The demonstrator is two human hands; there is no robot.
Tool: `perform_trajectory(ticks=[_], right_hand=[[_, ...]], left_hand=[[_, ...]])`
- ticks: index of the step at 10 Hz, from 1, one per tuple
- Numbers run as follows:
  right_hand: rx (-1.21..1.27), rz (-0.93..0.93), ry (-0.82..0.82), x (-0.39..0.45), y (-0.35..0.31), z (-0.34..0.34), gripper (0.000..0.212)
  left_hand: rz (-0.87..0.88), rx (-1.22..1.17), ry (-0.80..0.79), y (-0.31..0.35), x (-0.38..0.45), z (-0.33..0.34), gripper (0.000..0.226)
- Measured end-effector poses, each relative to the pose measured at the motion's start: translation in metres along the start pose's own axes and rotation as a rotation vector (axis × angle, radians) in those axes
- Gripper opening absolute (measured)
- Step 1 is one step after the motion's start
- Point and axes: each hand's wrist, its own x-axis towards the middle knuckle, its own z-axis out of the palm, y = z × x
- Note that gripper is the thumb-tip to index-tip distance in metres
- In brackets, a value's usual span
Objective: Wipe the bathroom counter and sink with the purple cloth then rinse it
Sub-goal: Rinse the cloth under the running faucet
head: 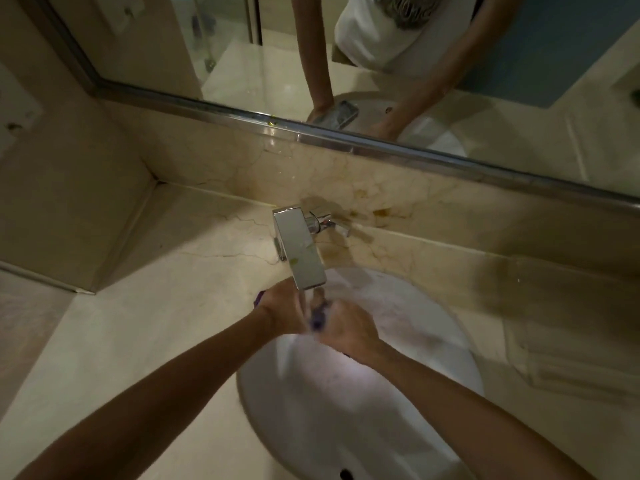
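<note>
Both hands meet over the white oval sink [398,393], right under the spout of the chrome faucet [301,251]. Water runs down from the spout between them. The purple cloth [317,322] is bunched up and mostly hidden; a strip shows between the hands and a corner pokes out beside my left wrist. My left hand [282,311] grips it from the left, and my right hand [346,330] grips it from the right. The beige marble counter [138,327] surrounds the basin.
A chrome-framed mirror [381,147] runs along the back wall above a marble backsplash with brownish stains [381,213]. The faucet lever [332,225] points right. A folded pale towel [568,358] lies on the counter right of the sink. A side wall closes the left.
</note>
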Motion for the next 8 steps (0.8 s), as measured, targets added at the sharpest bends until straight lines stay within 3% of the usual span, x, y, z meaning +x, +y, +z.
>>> perform_trajectory(ticks=[1,2,3,4,5,7,8], right_hand=[[-0.304,-0.167,0.042,0.01,-0.001,-0.004,0.023],[-0.421,-0.308,0.067,0.021,-0.003,-0.024,0.024],[-0.338,-0.341,0.037,0.026,-0.009,-0.033,0.028],[-0.255,-0.413,-0.027,0.027,-0.016,-0.04,0.047],[-0.311,-0.481,-0.075,0.029,-0.021,-0.043,0.037],[-0.306,-0.469,-0.116,0.026,-0.026,-0.042,0.038],[-0.303,-0.473,-0.142,0.026,-0.024,-0.048,0.033]], left_hand=[[-0.092,0.113,-0.154,0.01,-0.002,-0.012,0.026],[-0.205,-0.038,-0.24,0.006,0.004,-0.025,0.032],[-0.204,-0.04,-0.279,0.004,0.0,-0.035,0.029],[-0.212,0.014,-0.301,-0.005,-0.01,-0.039,0.053],[-0.246,-0.175,-0.389,-0.017,-0.02,-0.038,0.078],[-0.268,-0.471,-0.331,-0.026,-0.033,-0.035,0.08],[-0.22,-0.428,-0.323,-0.02,-0.033,-0.033,0.076]])
